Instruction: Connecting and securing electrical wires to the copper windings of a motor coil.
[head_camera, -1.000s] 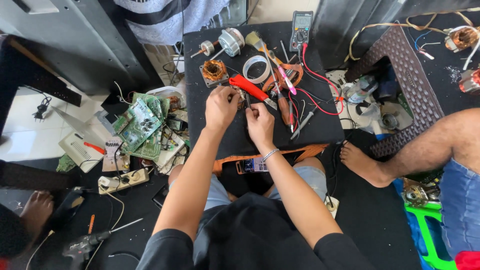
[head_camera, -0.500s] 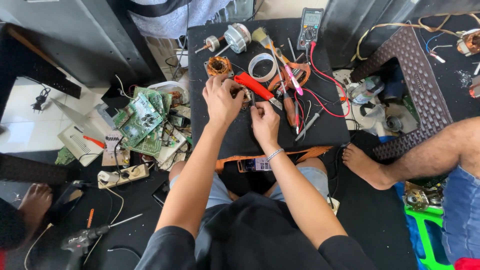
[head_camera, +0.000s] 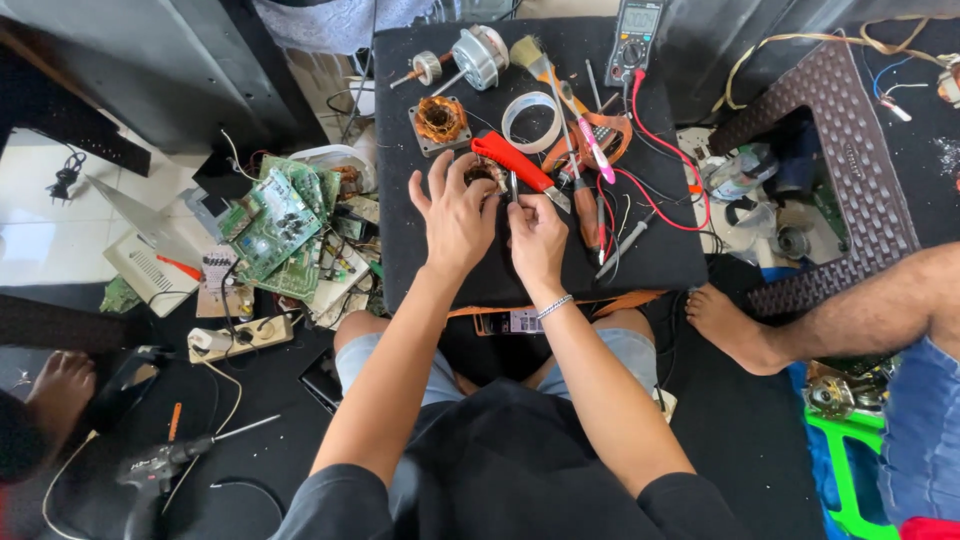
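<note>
hands working a small copper coil on the black desk

the work is looking midway: both hands are meeting at the near centre of the desk (head_camera: 660, 270). the left hand (head_camera: 455, 215) is steadying a small coil (head_camera: 487, 172), fingers spread, grip loose on it. the right hand (head_camera: 537, 238) is pinching a thin tool (head_camera: 514, 187) at the coil. the red cutter (head_camera: 512, 162), stator (head_camera: 440, 119) and meter (head_camera: 636, 27) are lying unused beyond. against the earlier frames, the hands are sitting closer together.

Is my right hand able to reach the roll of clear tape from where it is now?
Probably yes. The right hand sits just below the tape roll on the black mat; only the red-handled tool lies between, low enough to pass over.
</note>
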